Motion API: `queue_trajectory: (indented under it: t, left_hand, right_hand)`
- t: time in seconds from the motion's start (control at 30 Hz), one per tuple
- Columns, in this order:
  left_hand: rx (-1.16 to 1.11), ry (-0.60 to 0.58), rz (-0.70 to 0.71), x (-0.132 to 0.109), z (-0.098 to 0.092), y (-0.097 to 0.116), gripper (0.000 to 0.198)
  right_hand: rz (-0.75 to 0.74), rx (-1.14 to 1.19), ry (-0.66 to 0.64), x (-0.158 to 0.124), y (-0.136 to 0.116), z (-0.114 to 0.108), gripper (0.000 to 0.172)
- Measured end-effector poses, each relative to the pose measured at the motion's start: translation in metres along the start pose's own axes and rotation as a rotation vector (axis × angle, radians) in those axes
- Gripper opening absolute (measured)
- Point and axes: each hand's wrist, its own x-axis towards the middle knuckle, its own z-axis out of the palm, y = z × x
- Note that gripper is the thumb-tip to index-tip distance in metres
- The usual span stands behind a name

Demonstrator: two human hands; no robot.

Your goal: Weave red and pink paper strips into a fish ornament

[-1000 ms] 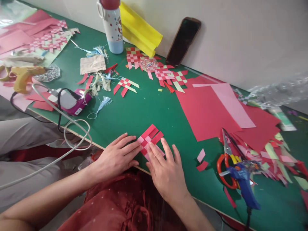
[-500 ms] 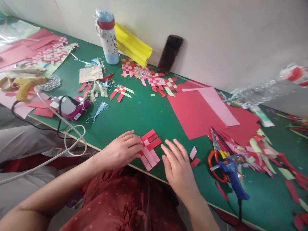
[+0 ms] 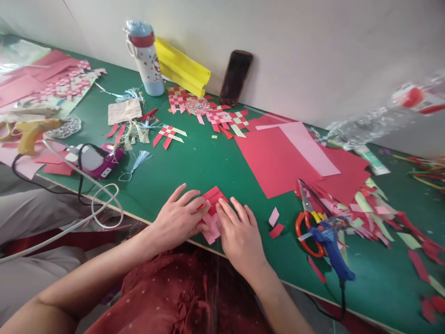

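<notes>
A small piece woven from red and pink paper strips (image 3: 212,233) lies on the green table near its front edge, between my hands. The fingers of my left hand (image 3: 182,212) are spread, and their tips press the piece's left side. My right hand (image 3: 240,234) lies over its right side, fingers stretched out with the tips on the strips. Both hands are open, and they cover much of the weave. Two small offcuts, one pink (image 3: 274,216) and one red (image 3: 276,230), lie to the right of my right hand.
Scissors (image 3: 306,232) and a blue glue gun (image 3: 328,246) lie at right beside paper scraps. Red sheets (image 3: 274,162), a phone (image 3: 236,76), a water bottle (image 3: 148,60) and tassels (image 3: 139,162) lie or stand farther back. A power strip (image 3: 107,162) with cables is at left.
My right hand has moved left, from beside the woven paper piece onto its right side. My left hand stays on the piece, its fingers more spread. The view has shifted slightly.
</notes>
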Motion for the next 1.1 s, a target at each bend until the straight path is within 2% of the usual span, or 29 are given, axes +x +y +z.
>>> queue_trajectory:
  t: [0.1,0.17,0.23,0.47,0.7,1.0,1.1]
  left_hand:
    - [-0.006,-0.004,0.021,-0.002,0.003,-0.001,0.045]
    - [-0.022,0.005,0.049,-0.003,0.005,-0.001,0.047]
    - [-0.053,0.027,0.090,-0.005,0.005,0.001,0.047]
    - [-0.148,0.127,0.145,-0.011,0.011,0.006,0.030]
    - [-0.169,0.104,0.189,-0.015,0.021,0.002,0.032]
    - [-0.148,0.122,0.188,-0.014,0.018,0.003,0.026]
    - [-0.162,0.109,0.194,-0.015,0.019,0.002,0.030]
  right_hand:
    - [0.001,0.148,0.103,0.001,0.011,0.000,0.039]
    - [0.051,0.225,0.224,0.002,0.018,-0.001,0.037]
    - [0.098,0.241,0.286,0.002,0.021,-0.003,0.036]
    - [0.120,0.124,0.150,-0.002,0.011,-0.008,0.028]
    - [0.113,0.033,0.004,0.005,0.009,-0.014,0.028]
    - [0.117,0.128,-0.024,0.008,0.012,-0.021,0.011]
    - [0.119,0.181,0.004,0.008,0.016,-0.021,0.012]
